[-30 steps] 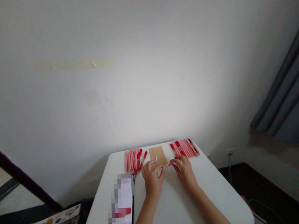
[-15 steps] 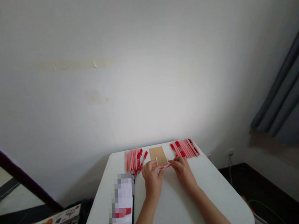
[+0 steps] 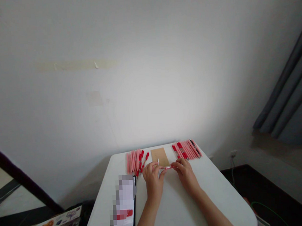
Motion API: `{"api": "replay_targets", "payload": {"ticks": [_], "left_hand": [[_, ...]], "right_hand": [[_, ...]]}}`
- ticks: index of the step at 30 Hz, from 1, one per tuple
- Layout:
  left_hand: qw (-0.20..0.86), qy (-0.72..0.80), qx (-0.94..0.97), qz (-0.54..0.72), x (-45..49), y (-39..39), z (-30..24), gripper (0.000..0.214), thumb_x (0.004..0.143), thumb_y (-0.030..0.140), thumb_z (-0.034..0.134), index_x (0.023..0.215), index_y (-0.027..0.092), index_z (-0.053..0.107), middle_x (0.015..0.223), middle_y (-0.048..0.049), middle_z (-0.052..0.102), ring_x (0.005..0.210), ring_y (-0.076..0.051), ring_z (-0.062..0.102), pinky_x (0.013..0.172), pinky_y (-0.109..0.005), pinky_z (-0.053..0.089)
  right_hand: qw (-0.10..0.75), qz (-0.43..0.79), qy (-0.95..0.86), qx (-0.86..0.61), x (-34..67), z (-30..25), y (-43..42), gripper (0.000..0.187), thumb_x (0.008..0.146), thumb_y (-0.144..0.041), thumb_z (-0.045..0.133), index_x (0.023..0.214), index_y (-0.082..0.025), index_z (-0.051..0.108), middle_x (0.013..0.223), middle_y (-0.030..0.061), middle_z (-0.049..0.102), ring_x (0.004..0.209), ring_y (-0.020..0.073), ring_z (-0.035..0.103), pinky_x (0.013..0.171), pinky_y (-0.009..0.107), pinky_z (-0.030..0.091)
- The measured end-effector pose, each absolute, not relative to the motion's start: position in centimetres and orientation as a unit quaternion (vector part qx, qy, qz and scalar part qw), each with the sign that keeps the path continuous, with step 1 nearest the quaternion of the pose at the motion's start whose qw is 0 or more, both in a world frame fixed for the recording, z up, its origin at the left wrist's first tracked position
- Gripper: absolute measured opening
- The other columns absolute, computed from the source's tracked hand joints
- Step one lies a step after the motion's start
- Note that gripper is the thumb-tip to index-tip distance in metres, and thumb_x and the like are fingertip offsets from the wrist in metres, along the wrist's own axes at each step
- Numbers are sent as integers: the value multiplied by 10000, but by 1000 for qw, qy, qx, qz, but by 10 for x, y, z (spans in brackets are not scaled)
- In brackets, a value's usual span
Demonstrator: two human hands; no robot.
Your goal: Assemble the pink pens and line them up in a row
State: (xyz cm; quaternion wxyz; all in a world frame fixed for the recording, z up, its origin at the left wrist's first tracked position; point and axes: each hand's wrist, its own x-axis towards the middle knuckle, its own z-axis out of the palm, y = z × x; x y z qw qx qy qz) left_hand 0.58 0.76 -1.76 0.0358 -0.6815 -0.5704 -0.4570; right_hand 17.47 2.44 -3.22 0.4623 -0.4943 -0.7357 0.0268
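Note:
My left hand [image 3: 153,178] and my right hand [image 3: 185,173] are close together over the white table [image 3: 178,205]. Between their fingertips lies a slim pink-and-white pen [image 3: 168,167], held roughly level. The left fingers pinch one end of it and the right fingers pinch the other. A thin white stick [image 3: 158,161] pokes up from the left fingers; its lower part is partly hidden. Just beyond the hands is a brown notebook or card [image 3: 160,155], partly covered by the left fingers.
Pink and red pens [image 3: 133,162] lie in a bunch at the back left, and another row of pens [image 3: 189,149] sits at the back right. A phone [image 3: 130,207] rests by my left forearm. Behind the table rises a wall [image 3: 149,76]; a printed box [image 3: 58,223] stands low at left.
The pen between my fingers has turned slightly and more of its white part shows. Both hands have stayed almost in place.

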Motion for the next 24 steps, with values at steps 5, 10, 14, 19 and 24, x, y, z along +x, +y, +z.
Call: {"api": "replay_targets", "payload": {"ticks": [5, 10, 14, 19, 24], "left_hand": [[31, -581, -679, -448, 6, 7, -16, 93, 764, 314, 652, 833, 263, 689, 1014, -42, 611, 1010, -227, 523, 914, -431, 391], [38, -577, -680, -451, 5, 7, -18, 99, 774, 319, 639, 822, 247, 686, 1011, -50, 610, 1007, -228, 516, 916, -437, 380], [40, -577, -679, -453, 5, 8, -18, 103, 774, 329, 639, 819, 248, 684, 1003, -47, 615, 996, -224, 513, 911, -435, 379], [29, -582, -674, -454, 5, 8, -17, 94, 771, 320, 644, 810, 245, 686, 998, -49, 615, 988, -223, 520, 922, -444, 375], [23, -588, -669, -454, 5, 7, -16, 102, 770, 331, 641, 805, 249, 690, 1000, -49, 618, 994, -228, 520, 924, -458, 374]], "right_hand": [[477, 52, -730, -486, 176, -32, 26, 266, 919, -294, 440, 959, -224, 693, 881, 61, 614, 829, 189, 564, 747, 314, 455], [506, 104, -717, -468, 176, -31, 26, 268, 929, -333, 426, 973, -215, 663, 914, 74, 628, 860, 194, 586, 781, 321, 469], [538, 168, -672, -480, 175, -31, 25, 275, 909, -402, 443, 978, -205, 622, 912, 81, 653, 836, 197, 620, 766, 325, 498], [565, 227, -621, -494, 174, -33, 24, 311, 856, -464, 505, 985, -194, 591, 919, 98, 693, 826, 217, 657, 766, 348, 518], [571, 228, -616, -492, 174, -31, 24, 320, 837, -475, 529, 981, -198, 598, 931, 106, 703, 835, 223, 665, 769, 354, 522]]}}
